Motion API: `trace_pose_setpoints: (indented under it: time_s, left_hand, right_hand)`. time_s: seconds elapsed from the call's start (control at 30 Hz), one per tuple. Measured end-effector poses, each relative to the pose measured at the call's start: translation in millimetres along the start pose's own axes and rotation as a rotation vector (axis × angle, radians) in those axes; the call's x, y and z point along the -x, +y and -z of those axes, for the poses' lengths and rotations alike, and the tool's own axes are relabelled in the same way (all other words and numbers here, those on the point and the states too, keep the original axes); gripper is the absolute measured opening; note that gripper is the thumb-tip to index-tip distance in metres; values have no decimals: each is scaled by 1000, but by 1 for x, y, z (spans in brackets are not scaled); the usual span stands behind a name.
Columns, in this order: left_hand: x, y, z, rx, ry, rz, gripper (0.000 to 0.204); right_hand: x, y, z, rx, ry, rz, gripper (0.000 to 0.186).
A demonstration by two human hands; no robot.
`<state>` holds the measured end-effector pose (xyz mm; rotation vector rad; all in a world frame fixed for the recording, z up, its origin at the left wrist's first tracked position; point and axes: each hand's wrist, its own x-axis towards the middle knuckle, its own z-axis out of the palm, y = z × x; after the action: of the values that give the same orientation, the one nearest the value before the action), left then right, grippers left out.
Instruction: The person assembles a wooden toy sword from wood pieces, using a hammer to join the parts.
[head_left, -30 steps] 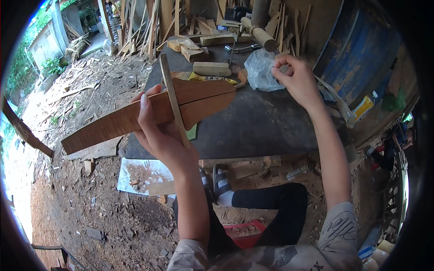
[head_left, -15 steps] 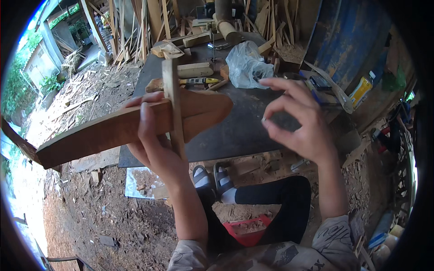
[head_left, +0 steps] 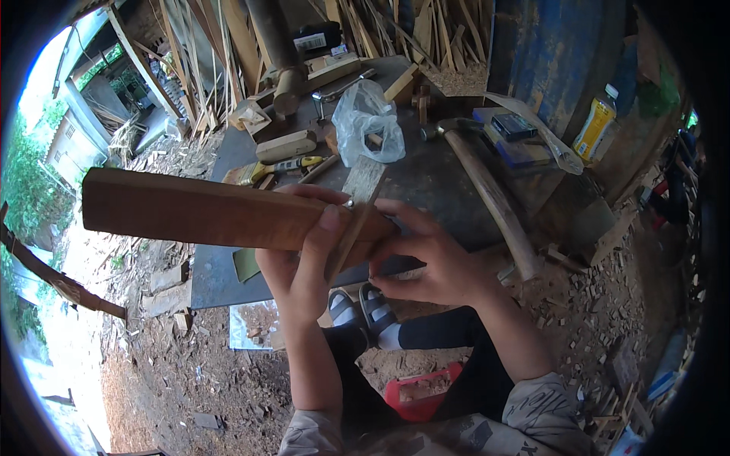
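Above the workbench, my left hand [head_left: 304,258] is closed round a long reddish-brown wooden piece [head_left: 190,209] that points out to the left. A thin pale wooden strip [head_left: 367,182] crosses this piece near its right end. A small shiny metal bit [head_left: 349,204] shows beside the strip, by my left thumb; its kind is too small to tell. My right hand [head_left: 433,262] is curled about the right end of the wooden piece, fingers behind and thumb below, hiding much of that end.
On the dark workbench [head_left: 228,285] lie a clear plastic bag [head_left: 369,121], a hammer [head_left: 487,190], a paintbrush [head_left: 255,173] and wood offcuts [head_left: 286,146]. A yellow bottle [head_left: 595,125] stands at the right. A red stool [head_left: 422,391] is between my legs; wood chips cover the ground.
My right hand has come left and down from the air to the end of the wooden piece. The piece has turned, its left end rising. My view has shifted, uncovering the hammer.
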<state>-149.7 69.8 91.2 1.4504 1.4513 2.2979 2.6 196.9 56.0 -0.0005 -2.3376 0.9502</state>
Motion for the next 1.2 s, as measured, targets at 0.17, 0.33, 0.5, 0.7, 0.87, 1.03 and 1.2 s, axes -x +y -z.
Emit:
trace_pose_setpoints:
  time_s: [0.17, 0.33, 0.5, 0.7, 0.87, 1.03, 1.2]
  left_hand:
    - [0, -8, -21, -148, -169, 50, 16]
    - [-11, 3, -34, -227, -206, 98, 16]
    - [-37, 8, -36, -298, -276, 137, 24]
    - [-78, 31, -53, -48, -4, 102, 30]
    - [-96, 19, -64, 221, 41, 132, 35]
    - [-101, 8, -68, 263, 67, 126, 31]
    - [-95, 17, -82, 224, 55, 128, 24]
  right_hand:
    - [11, 11, 5, -108, 49, -25, 19]
    - [11, 21, 2, -175, 112, 16, 19]
    - [12, 29, 2, -317, 156, -36, 18]
    - [12, 23, 0, -163, 174, -90, 20]
    - [13, 25, 1, -184, 140, -103, 19]
    - [14, 26, 0, -202, 179, -69, 21]
    - [16, 23, -1, -192, 221, -51, 21]
